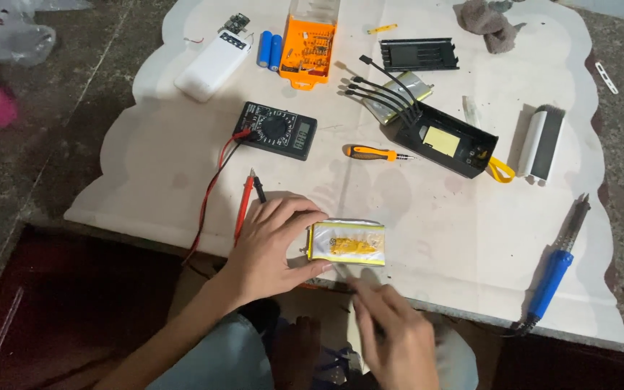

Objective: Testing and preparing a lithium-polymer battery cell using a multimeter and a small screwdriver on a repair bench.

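A flat silver battery pouch (347,242) with a yellow label across its face lies at the near edge of the table (471,238), pinched at its left end by the left hand (272,245). Farther back, a black multimeter (276,130) shows a small grey screen at its right end. To the right, a black power bank case (445,144) carries a pale yellow rectangular label. At the far edge stands an orange plastic case (309,45) with a clear lid.
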